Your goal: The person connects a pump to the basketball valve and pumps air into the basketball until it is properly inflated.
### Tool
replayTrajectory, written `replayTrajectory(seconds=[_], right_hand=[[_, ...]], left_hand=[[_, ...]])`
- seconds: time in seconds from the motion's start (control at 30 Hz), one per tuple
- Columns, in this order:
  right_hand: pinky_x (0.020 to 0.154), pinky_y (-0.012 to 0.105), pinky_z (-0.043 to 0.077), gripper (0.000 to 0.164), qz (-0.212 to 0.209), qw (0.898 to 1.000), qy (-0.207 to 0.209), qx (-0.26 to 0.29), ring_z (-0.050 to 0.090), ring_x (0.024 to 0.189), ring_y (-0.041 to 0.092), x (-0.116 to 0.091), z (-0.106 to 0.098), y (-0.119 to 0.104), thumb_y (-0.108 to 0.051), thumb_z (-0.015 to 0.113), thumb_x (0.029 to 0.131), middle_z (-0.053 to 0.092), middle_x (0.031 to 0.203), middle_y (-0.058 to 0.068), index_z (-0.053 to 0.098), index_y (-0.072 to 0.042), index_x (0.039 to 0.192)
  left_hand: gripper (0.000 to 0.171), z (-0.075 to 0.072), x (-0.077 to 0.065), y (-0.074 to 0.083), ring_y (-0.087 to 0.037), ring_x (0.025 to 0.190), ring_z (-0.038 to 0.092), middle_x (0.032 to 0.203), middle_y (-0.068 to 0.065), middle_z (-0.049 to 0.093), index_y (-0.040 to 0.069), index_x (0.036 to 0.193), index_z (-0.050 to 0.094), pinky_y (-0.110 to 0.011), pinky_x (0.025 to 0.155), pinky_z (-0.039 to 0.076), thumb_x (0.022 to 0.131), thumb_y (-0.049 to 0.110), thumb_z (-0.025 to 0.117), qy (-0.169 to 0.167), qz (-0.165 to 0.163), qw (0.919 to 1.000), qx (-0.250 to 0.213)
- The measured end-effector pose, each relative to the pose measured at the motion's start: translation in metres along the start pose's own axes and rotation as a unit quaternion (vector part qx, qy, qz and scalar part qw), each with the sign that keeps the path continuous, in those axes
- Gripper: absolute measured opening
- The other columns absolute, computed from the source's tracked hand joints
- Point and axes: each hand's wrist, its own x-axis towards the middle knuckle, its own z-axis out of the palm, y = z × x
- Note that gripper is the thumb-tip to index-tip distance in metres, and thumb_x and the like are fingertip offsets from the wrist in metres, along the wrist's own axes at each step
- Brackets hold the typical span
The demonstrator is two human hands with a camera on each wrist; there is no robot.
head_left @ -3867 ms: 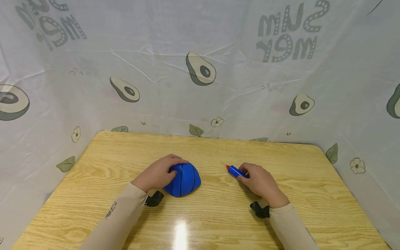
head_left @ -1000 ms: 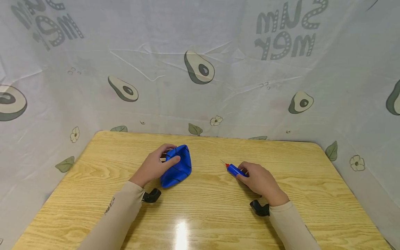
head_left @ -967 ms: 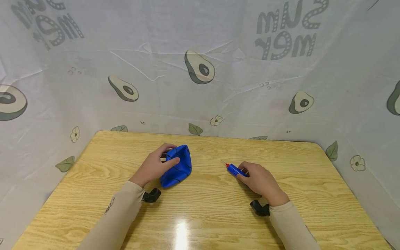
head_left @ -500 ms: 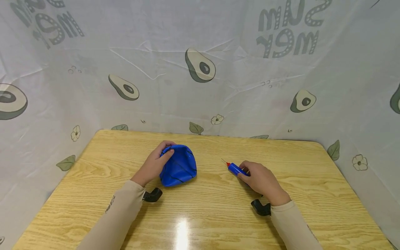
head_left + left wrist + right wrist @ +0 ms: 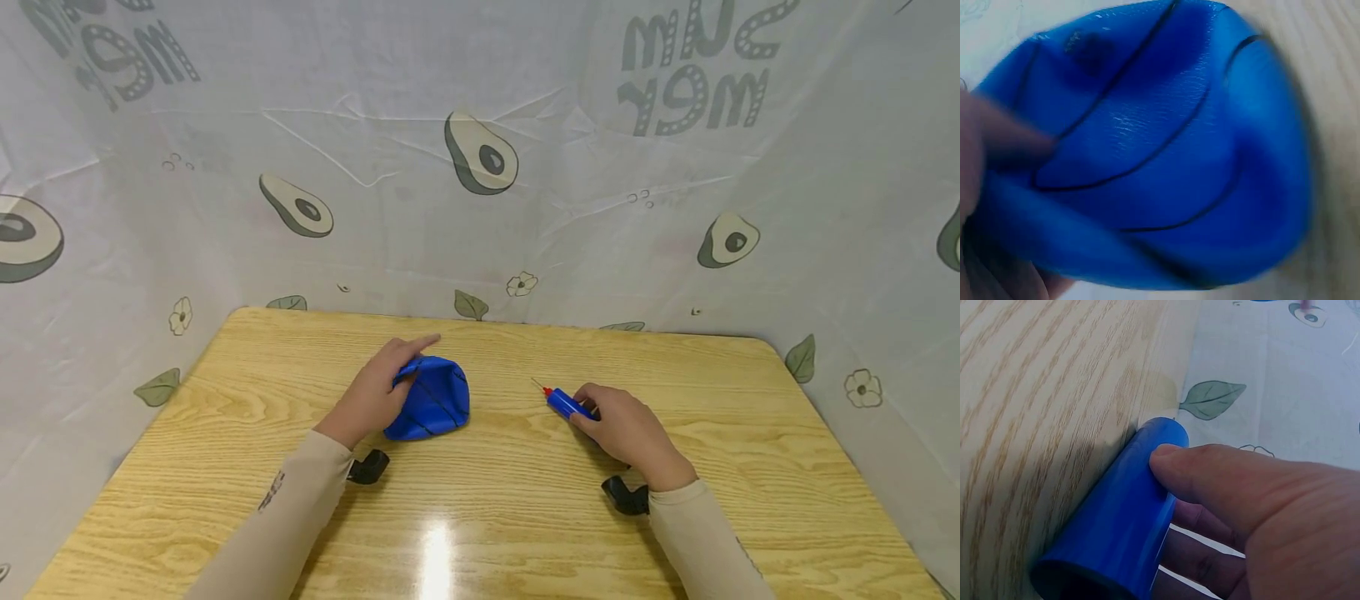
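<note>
A deflated blue ball (image 5: 438, 407) with black lines, its upper side sunk into a hollow, is at the middle left of the table in the head view. My left hand (image 5: 372, 395) grips its near-left edge, one finger stretched out past the rim. Up close in the left wrist view, the ball (image 5: 1141, 150) fills most of the picture, with a blurred thumb (image 5: 1016, 140) over the hollow. My right hand (image 5: 626, 427) holds a small blue hand pump (image 5: 564, 403) with a red tip and thin needle pointing towards the ball. The thumb (image 5: 1194, 472) lies along the pump barrel (image 5: 1119, 506).
Both hands work over a light wooden table (image 5: 510, 517). A pale curtain (image 5: 390, 242) printed with avocados and leaves hangs behind and around it. Black camera mounts (image 5: 369, 467) sit at both wrists, below the hands.
My left hand has turned the ball from its domed side to its hollow side. Lately its grip has shifted, one finger extending and the ball tipping lower. The right hand with the pump has barely moved.
</note>
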Motion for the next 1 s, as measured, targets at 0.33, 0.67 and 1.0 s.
replayTrajectory(seconds=[0.33, 0.67, 1.0], right_hand=[[0.08, 0.047, 0.056, 0.027, 0.005, 1.0, -0.002, -0.001, 0.069, 0.093, 0.024, 0.0, 0.001, 0.002, -0.024, 0.075, 0.097, 0.073, 0.107, 0.008, 0.07, -0.009, 0.119], [0.08, 0.047, 0.056, 0.025, 0.0, 1.0, 0.003, 0.004, 0.069, 0.093, 0.023, 0.0, 0.002, 0.004, -0.024, 0.075, 0.097, 0.073, 0.107, 0.007, 0.07, -0.01, 0.118], [0.081, 0.047, 0.056, 0.026, 0.001, 1.0, 0.003, 0.005, 0.068, 0.093, 0.023, -0.004, -0.001, 0.0, -0.024, 0.075, 0.097, 0.073, 0.107, 0.007, 0.07, -0.009, 0.118]], left_hand=[[0.046, -0.015, -0.001, 0.02, -0.027, 0.123, 0.063, 0.138, -0.004, 0.063, 0.017, 0.115, 0.053, -0.048, 0.1, 0.053, 0.088, 0.04, 0.084, -0.061, -0.076, 0.9925, 0.073], [0.05, -0.007, -0.004, 0.013, -0.018, 0.108, 0.065, 0.121, 0.002, 0.063, 0.028, 0.143, 0.064, -0.044, 0.092, 0.056, 0.095, 0.039, 0.076, -0.083, 0.016, 0.9858, 0.145], [0.023, 0.01, -0.004, 0.017, -0.008, 0.08, 0.059, 0.094, 0.011, 0.063, 0.026, 0.086, 0.071, -0.031, 0.072, 0.055, 0.089, 0.046, 0.08, -0.037, 0.03, 0.9765, 0.21]])
